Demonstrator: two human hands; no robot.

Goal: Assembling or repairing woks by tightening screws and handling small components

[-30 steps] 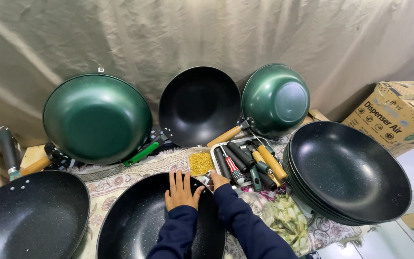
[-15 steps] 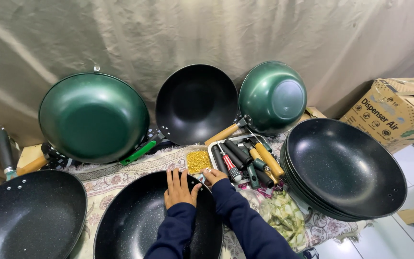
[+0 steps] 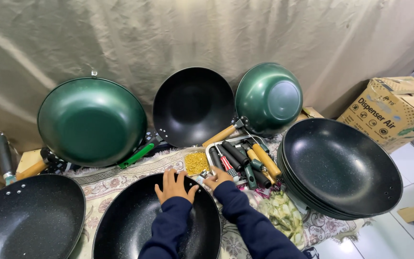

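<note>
Here, the left hand [image 3: 174, 186] lies flat and released, fingers spread, on the far rim of the black wok [image 3: 135, 225] at the near centre of the patterned cloth [image 3: 116, 180]. The right hand [image 3: 218, 178] sits just beyond that rim, at the near edge of the small container of yellow pieces [image 3: 197, 163]; its fingers are curled over something small there, but whether they grasp it cannot be told. Both forearms wear dark blue sleeves [image 3: 245, 225].

Just right of the yellow pieces, a tray of loose handles [image 3: 245, 160] holds black, wooden, red and green grips lying side by side. A stack of black woks [image 3: 341, 168] lies to the right of the tray, tilted toward the viewer. Between the stack and the right sleeve lies a clear bag of pale green pieces [image 3: 283, 216].

Along the back, three pans lean against the beige curtain [image 3: 207, 38]: a large green wok [image 3: 92, 122] at left showing its outer side, with a green handle [image 3: 137, 154] lying at its lower right; a black wok with wooden handle [image 3: 193, 105] at centre, inside facing out; and a smaller green wok [image 3: 269, 98] at right, bottom facing out. A further speckled black wok [image 3: 25, 220] lies at the near left, well apart from both hands. A cardboard box [image 3: 394, 110] stands at far right on the white tiled floor [image 3: 408, 240].
</note>
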